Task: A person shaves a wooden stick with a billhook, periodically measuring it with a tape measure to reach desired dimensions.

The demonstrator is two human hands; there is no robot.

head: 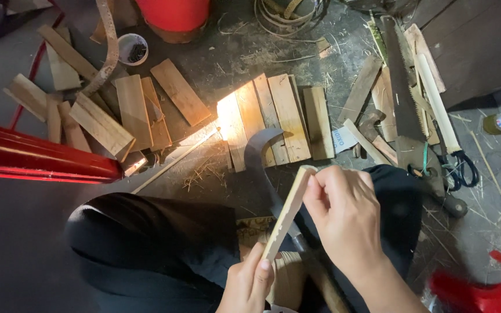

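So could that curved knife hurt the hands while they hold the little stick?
It might. The curved blade lies just under the bamboo strip, close to the right hand and left hand, so a slip could meet its edge. The strip is thin and raw, so it may leave splinters or snap. The hand saw and scissors lie loose on the floor near the right knee.

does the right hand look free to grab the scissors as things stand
Probably not yet: the right hand is pinching the top of the bamboo strip. The scissors lie uncovered on the floor to its right.
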